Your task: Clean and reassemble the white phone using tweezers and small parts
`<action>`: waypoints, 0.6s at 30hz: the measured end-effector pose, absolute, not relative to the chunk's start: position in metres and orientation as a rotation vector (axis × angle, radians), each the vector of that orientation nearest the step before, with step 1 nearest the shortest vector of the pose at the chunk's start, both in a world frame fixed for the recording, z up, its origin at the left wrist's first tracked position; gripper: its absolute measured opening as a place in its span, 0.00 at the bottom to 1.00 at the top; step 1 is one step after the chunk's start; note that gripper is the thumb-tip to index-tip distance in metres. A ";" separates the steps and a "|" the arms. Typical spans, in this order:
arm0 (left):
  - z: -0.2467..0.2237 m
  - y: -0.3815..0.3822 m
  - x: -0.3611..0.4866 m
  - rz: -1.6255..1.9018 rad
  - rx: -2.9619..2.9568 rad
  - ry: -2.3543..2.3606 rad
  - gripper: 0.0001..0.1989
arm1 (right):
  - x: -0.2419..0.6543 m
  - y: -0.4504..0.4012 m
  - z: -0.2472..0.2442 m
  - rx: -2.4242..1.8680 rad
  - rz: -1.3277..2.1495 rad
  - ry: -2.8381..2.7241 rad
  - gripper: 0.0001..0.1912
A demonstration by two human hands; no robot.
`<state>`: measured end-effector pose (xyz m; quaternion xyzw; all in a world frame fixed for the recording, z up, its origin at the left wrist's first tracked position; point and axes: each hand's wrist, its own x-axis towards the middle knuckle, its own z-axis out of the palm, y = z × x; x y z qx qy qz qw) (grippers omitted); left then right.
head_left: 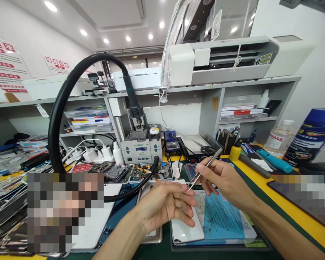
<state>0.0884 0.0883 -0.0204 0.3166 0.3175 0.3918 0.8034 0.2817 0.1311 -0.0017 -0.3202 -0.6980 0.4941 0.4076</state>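
In the head view, my right hand (216, 177) grips metal tweezers (206, 168) between thumb and fingers. Their tips slant down to the fingertips of my left hand (169, 204). That hand is turned palm inward, its thumb drawn against the index finger and the other fingers loosely curled. Whatever sits in this pinch is too small to make out. Below the hands lies a white phone-like panel (188, 229), overlapping a blue printed booklet (222, 220) on a dark mat (262, 243).
A hot-air station (141, 151) stands behind, its black hose (52, 119) looping across the left. A tray of circuit boards (151, 170) sits before it. Phones and parts crowd the left. A clear bottle (280, 139) and a blue spray can (311, 137) stand at right.
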 end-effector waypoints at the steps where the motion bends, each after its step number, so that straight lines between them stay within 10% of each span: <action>1: -0.021 0.088 0.088 0.847 0.692 0.688 0.10 | 0.282 0.132 -0.002 -0.812 1.244 -1.754 0.16; 18: -0.013 0.038 0.055 1.255 0.867 0.733 0.10 | 0.299 0.159 -0.005 -1.013 1.127 -1.500 0.21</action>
